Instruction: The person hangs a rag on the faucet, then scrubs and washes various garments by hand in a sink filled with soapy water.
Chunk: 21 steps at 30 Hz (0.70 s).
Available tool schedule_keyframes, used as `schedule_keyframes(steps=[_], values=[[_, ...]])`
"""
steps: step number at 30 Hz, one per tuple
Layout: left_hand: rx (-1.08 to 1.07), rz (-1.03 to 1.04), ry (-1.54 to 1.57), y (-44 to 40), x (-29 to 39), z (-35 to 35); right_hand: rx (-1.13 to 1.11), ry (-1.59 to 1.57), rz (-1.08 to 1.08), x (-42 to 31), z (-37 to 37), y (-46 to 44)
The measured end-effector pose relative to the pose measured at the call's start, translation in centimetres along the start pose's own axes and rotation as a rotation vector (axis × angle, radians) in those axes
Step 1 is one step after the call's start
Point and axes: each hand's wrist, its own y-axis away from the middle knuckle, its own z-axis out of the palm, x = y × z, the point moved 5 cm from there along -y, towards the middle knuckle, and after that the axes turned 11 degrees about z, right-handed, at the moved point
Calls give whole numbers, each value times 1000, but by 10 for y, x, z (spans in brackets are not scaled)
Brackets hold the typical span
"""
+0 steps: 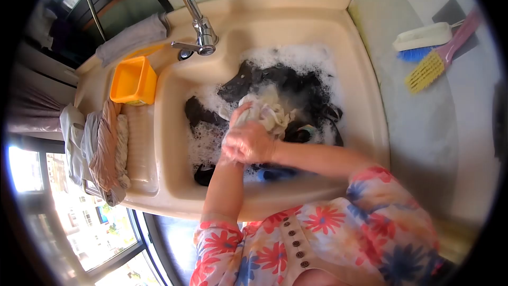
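Observation:
In the sink, a wet white cloth [270, 112] is bunched up above dark soaked laundry [286, 80]. My left hand [239, 114] is at the near left side of this cloth, closed on it, though most of its fingers are hidden. My right hand [250, 142] crosses over my left wrist, closed like a fist and a little blurred. What lies inside its fingers, if anything, cannot be seen. White suds [312, 58] surround the dark clothes, and a blue piece [276, 173] shows below my right forearm.
A chrome faucet [203, 37] stands at the sink's back left. An orange tub [133, 80] and several folded cloths [103, 145] rest on the left ledge. A grey cloth [132, 38] lies behind. Two brushes, one blue-bristled [423, 38] and one yellow-bristled [427, 70], hang at the right wall.

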Motion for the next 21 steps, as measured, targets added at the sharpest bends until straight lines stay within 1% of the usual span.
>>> schedule_keyframes(steps=[1,3,5,7,9,11,12,13,14,15,18,21], values=[[-2,-92,13,-5,-18,-1,50,51,9,8,0,-5],[8,-275,51,-16,-42,2,120,79,246,71,6,-30],[121,-464,246,-21,-38,7,305,61,747,136,-7,-46],[349,-665,595,-25,7,17,0,212,846,188,-50,-43],[390,-610,575,-30,13,13,58,359,806,205,-75,-31],[412,-595,604,-33,3,0,125,57,863,212,-102,-22],[430,-641,437,-35,-2,-14,198,-178,915,213,-110,-19],[469,-554,529,-35,-1,-19,276,-416,962,211,-118,-16],[429,-531,545,-36,-3,-22,200,-570,992,204,-123,-16],[387,-503,559,-39,-4,-23,204,-598,995,194,-131,-17],[367,-460,619,-43,11,-16,214,-677,986,175,-146,-17],[370,-391,674,-45,20,-19,217,-757,896,167,-154,-18]])
